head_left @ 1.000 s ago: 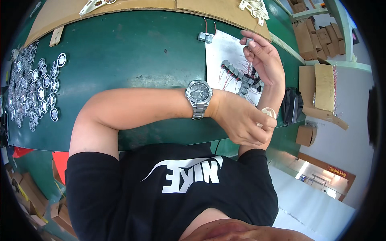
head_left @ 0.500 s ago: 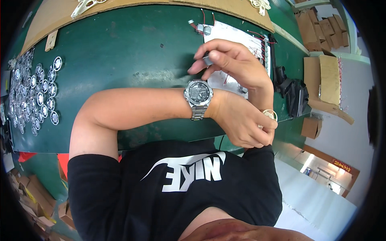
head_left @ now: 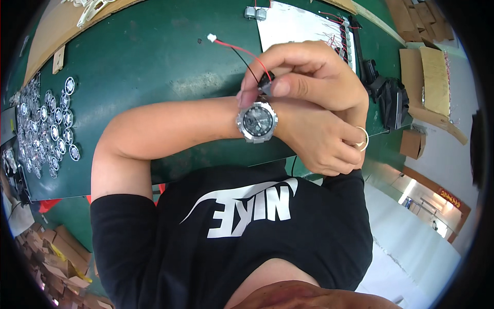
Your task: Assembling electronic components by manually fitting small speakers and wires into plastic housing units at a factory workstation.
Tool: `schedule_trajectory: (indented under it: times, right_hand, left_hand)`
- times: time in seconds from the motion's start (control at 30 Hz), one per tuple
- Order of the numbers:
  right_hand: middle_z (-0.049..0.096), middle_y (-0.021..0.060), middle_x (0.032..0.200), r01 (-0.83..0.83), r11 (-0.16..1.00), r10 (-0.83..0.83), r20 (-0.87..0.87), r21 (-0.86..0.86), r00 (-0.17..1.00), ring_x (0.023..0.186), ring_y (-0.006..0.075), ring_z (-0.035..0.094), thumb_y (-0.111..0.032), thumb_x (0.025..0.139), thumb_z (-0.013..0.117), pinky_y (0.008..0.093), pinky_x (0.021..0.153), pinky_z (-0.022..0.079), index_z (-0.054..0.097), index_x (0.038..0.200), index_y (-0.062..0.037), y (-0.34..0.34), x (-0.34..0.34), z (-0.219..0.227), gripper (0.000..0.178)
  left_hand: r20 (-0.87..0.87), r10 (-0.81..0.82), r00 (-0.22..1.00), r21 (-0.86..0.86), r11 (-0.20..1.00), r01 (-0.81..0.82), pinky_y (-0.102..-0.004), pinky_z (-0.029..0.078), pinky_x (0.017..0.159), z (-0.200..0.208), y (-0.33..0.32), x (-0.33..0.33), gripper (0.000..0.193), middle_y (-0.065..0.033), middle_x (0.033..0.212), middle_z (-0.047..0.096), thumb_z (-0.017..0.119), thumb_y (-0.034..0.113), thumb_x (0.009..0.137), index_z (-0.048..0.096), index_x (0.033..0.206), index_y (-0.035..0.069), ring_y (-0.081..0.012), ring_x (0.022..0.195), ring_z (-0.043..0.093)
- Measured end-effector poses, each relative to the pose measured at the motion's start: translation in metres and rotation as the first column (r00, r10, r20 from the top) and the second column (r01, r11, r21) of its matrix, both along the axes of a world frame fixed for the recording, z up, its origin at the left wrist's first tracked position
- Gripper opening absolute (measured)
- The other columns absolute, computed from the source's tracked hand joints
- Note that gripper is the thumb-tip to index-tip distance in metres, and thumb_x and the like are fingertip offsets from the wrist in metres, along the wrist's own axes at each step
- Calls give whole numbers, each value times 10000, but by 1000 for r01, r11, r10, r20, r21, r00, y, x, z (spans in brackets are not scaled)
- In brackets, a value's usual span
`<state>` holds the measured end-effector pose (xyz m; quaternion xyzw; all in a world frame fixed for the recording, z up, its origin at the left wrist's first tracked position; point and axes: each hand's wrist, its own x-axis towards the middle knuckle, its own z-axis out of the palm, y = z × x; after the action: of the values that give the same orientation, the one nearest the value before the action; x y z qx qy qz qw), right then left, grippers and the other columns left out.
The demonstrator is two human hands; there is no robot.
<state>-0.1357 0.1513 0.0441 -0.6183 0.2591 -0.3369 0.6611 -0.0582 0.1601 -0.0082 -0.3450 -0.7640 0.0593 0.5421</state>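
Observation:
My left forearm, with a silver watch at the wrist, reaches across to the right. My left hand (head_left: 324, 141) is closed on a cream ring-shaped plastic part (head_left: 366, 139), mostly hidden behind the fingers. Just above the watch, my right hand (head_left: 321, 72) pinches a small motor (head_left: 265, 85) between thumb and fingers. From the motor, a red wire (head_left: 242, 46) and a black one rise toward the upper left, with a small white connector (head_left: 211, 37) at the red wire's end. The fingers cover much of the motor.
Many round silvery pieces (head_left: 54, 131) lie at the table's left. A white sheet (head_left: 283, 28) beyond my right hand carries wired motors; two grey motors (head_left: 255, 14) sit at its edge. Cardboard with cream parts (head_left: 92, 11) borders the far left. A black bag (head_left: 395, 105) lies right.
My right hand has come nearer to the watch and turned the motor, so its wires and connector now show. My left hand keeps the cream part. The whole view has shifted slightly.

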Motion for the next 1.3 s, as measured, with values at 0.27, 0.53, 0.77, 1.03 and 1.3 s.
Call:
schedule_trajectory:
  times: [0.27,0.53,0.77,1.03,1.3]
  right_hand:
    - [733,129,1008,29,1000,-29,9,12,1000,954,168,705,-71,1012,618,286,856,564,668,1168,56,3,-1,-2,207]
    - [718,226,1048,1,999,-3,-39,-44,999,985,263,721,-92,997,611,352,896,567,615,1169,120,3,-2,0,273]
    - [741,150,1029,63,995,-64,-3,-82,998,977,185,716,-54,977,657,290,859,568,659,1192,51,-2,0,-3,240]
    - [730,145,1032,856,469,-859,111,-220,499,875,208,710,-195,981,691,323,746,570,658,1211,26,-34,-61,-18,321]
    - [712,31,914,887,290,-956,-62,-359,288,798,97,649,-142,948,735,240,670,508,680,1134,3,-29,-42,-14,242]
  left_hand:
    - [51,-12,999,20,1000,11,-437,482,941,2,3,2,116,6,793,511,628,154,803,552,720,127,-201,797,557]
    - [32,18,999,-72,997,-16,-460,481,943,16,-5,10,111,-2,800,527,633,150,811,570,722,126,-208,808,561]
    - [-3,44,999,-137,990,-44,-473,497,911,-5,-10,-1,47,2,817,585,638,138,804,630,762,117,-227,803,590]
    - [99,766,635,271,593,-758,-250,541,715,36,-136,39,175,-59,911,653,719,79,934,591,1044,31,-140,860,657]
    - [-12,-483,876,935,-316,-161,-245,520,752,44,-190,33,424,19,995,660,709,182,966,530,1338,85,-85,861,623]
